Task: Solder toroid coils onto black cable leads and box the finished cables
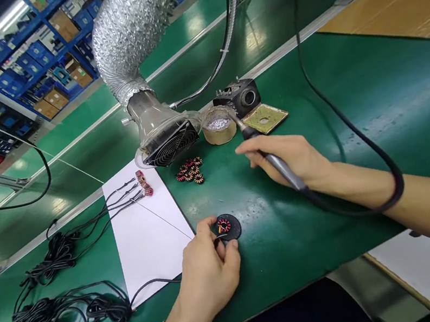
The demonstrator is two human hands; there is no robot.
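Note:
My right hand is closed around a soldering iron; its tip reaches toward the small tin of solder beside the iron stand. My left hand pinches a thin wire end against a red toroid coil that rests on a black round pad. The iron's black cable loops over my right forearm. A small heap of loose red coils lies in front of the fan.
A fume extractor fan on a silver flexible duct stands behind the coils. A white sheet carries wired coils. Bundles of black cable lie at left. A yellow sponge tray sits right of the stand.

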